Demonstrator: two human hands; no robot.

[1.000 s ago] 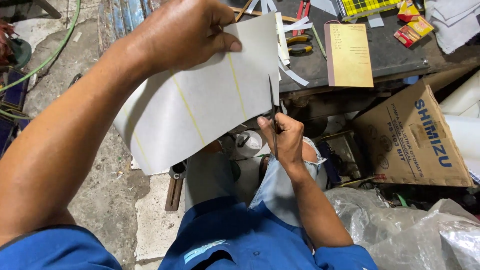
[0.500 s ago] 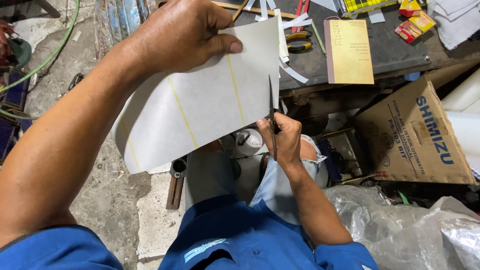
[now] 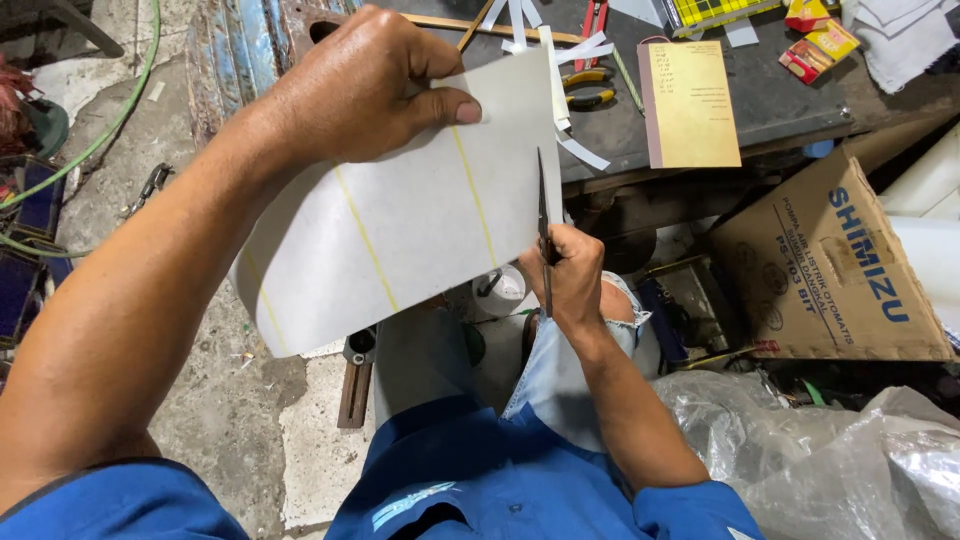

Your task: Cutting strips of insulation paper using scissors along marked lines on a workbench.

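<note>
My left hand [image 3: 365, 85] grips the top edge of a pale grey sheet [image 3: 400, 225] marked with thin yellow lines, thumb pressed on its face. The sheet hangs curved in front of me. My right hand [image 3: 570, 275] is closed around the handles of a pair of scissors [image 3: 542, 215], whose dark blades point up along the sheet's right edge. A narrow strip [image 3: 556, 80] hangs off the sheet's top right corner.
A dark workbench [image 3: 770, 100] ahead holds a tan notebook [image 3: 690, 100], yellow-handled pliers [image 3: 590, 88], cut white strips and small boxes. A cardboard box [image 3: 835, 270] stands at right, clear plastic bags [image 3: 830, 450] lie lower right. Green hose [image 3: 110, 120] crosses the concrete floor at left.
The scissors have travelled up the sheet's right edge and the cut strip has grown longer. My left hand still holds the sheet in about the same place.
</note>
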